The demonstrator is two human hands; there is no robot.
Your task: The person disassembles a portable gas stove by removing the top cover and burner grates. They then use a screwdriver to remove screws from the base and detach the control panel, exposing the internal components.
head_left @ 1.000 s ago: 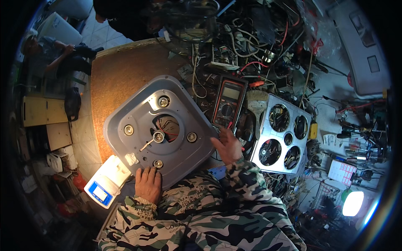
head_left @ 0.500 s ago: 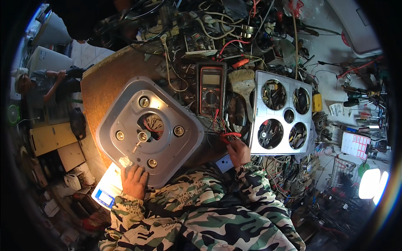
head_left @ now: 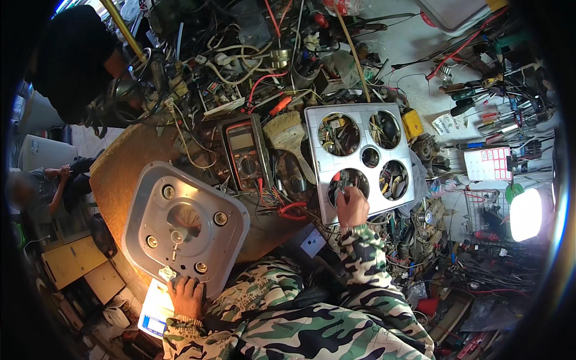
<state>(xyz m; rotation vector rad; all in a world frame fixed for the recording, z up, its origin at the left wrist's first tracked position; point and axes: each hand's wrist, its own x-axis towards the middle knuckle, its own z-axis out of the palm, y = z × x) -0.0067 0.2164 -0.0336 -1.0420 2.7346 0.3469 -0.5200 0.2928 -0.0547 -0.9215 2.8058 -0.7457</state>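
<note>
A grey square housing (head_left: 139, 240) with rounded corners lies tilted on the brown board, with round lamp sockets and a central hole. On its near edge rests my left hand (head_left: 187, 297), fingers stretched over the rim beside a small whitish piece (head_left: 167, 273). My right hand (head_left: 353, 207) is at the lower left hole of a silver panel (head_left: 367, 132) with round openings. Its fingers are drawn together, their tips by a red and dark item (head_left: 337, 177) in the hole; what they grip is unclear. Red-handled pliers (head_left: 293, 210) lie left of this hand.
A multimeter (head_left: 245, 157) and a wide paintbrush (head_left: 287, 133) lie between housing and panel. A lit white and blue device (head_left: 153, 312) sits by my left hand. Tangled wires and tools crowd the far side. Another person (head_left: 45, 186) is at the far left.
My right hand has let go of the red-handled pliers and moved right to the silver panel's hole. My view has shifted right. My left hand stays at the housing's edge.
</note>
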